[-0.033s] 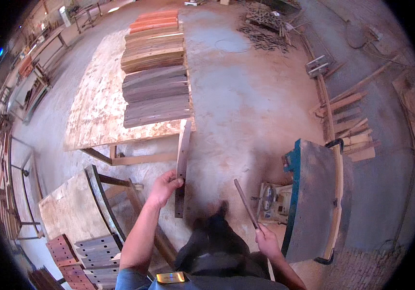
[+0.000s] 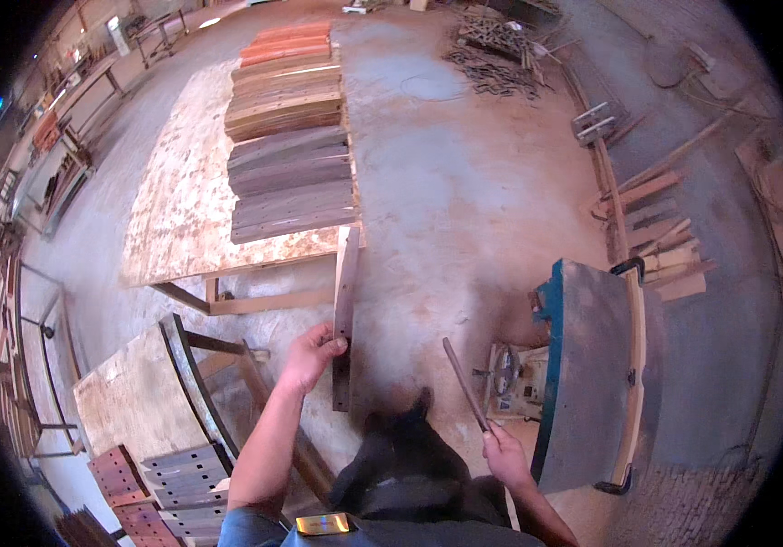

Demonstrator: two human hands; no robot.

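My left hand (image 2: 309,361) is closed around a long, narrow wooden slat (image 2: 345,296) with small dark holes, pale at its far end and dark at its near end. The thumb presses on the slat's face. Low on the right, my right hand (image 2: 507,456) grips the near end of a thin, dark, straight rod (image 2: 464,382); whether it is a file or a stick I cannot tell. The rod points up and left, apart from the slat. Beyond the slat, rows of similar dark slats (image 2: 291,196) lie on a wooden table (image 2: 177,201).
On the right stands a machine with a grey flat top (image 2: 587,374) and teal edge. A smaller table (image 2: 141,392) at lower left bears reddish and dark slats (image 2: 186,479) with square holes. Scrap wood (image 2: 669,246) lies along the right; a metal heap (image 2: 501,55) sits far back.
The surroundings have shifted very slightly in the view. Both hands keep the same grips, and the slat and rod stay almost in place.
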